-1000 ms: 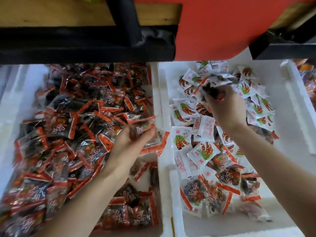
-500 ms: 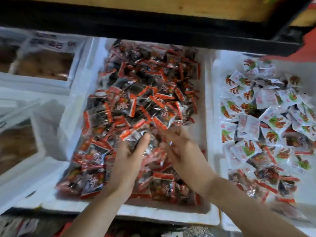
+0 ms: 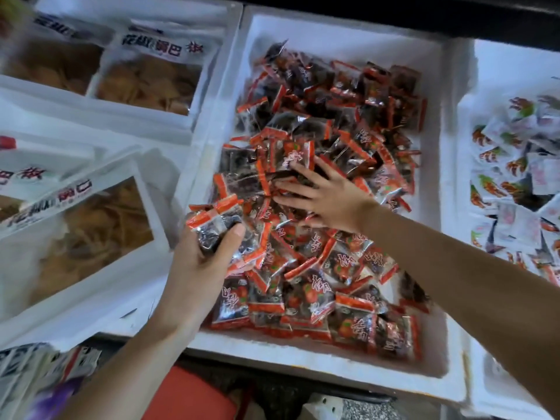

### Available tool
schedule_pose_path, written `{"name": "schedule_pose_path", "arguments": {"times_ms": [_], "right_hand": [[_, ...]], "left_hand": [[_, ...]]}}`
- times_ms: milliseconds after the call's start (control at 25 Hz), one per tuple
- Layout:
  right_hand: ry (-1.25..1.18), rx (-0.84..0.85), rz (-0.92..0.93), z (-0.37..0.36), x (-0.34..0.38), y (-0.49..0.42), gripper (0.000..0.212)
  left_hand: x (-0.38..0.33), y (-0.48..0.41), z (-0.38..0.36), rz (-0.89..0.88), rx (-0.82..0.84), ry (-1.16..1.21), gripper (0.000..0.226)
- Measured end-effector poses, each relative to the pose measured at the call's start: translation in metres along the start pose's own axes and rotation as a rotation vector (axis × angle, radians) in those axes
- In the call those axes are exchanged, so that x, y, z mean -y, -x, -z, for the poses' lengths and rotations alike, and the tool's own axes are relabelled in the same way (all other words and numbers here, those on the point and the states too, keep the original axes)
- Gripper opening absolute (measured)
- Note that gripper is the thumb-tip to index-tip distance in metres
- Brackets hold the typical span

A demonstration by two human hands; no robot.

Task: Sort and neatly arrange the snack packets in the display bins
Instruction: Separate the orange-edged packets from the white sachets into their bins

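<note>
Fingers of the left hand (image 3: 198,268) curl round a small bunch of red-and-black packets (image 3: 216,222) at the left edge of the middle bin (image 3: 318,363), while the right hand (image 3: 330,197) lies flat, fingers spread, pressing on the heap inside. Sorting looks well along, with this bin holding one kind and white packets (image 3: 515,177) in the right bin (image 3: 500,62), but both heaps lie jumbled, so neat arranging seems mostly left.

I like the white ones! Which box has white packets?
The rightmost box holds white packets; the middle box holds red-and-dark packets.
</note>
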State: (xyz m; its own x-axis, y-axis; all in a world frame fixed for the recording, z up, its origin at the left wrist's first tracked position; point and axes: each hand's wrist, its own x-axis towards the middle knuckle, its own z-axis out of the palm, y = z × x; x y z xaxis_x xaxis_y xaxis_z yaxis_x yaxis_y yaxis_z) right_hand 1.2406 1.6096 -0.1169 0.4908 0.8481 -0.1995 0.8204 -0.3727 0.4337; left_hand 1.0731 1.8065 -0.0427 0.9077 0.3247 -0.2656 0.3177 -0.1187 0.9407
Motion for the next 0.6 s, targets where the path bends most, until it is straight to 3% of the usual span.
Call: {"name": "schedule_pose_path", "arguments": {"times_ms": [200,280,320,400,480,600], "right_hand": [[0.021,0.183,-0.167,-0.006,-0.048,0.016,0.067],[-0.074,0.258,-0.264,0.003,-0.052,0.023,0.067],[-0.204,0.216,-0.311,0.01,-0.043,0.028,0.07],[-0.46,-0.021,-0.357,0.03,-0.004,0.042,0.072],[-0.54,-0.206,-0.228,0.045,0.058,0.058,0.067],[-0.352,-0.105,0.132,0.038,0.119,0.063,0.074]], "left_hand": [[-0.001,-0.004,0.001,0.005,0.069,-0.001,0.04],[-0.002,-0.004,0.004,0.005,0.078,0.026,0.039],[-0.003,-0.004,0.006,0.003,0.078,0.037,0.038],[-0.007,-0.004,0.008,-0.023,0.084,0.059,0.037],[-0.01,-0.005,0.01,-0.057,0.105,0.078,0.034],[-0.012,-0.008,0.013,-0.092,0.159,0.091,0.035]]}}
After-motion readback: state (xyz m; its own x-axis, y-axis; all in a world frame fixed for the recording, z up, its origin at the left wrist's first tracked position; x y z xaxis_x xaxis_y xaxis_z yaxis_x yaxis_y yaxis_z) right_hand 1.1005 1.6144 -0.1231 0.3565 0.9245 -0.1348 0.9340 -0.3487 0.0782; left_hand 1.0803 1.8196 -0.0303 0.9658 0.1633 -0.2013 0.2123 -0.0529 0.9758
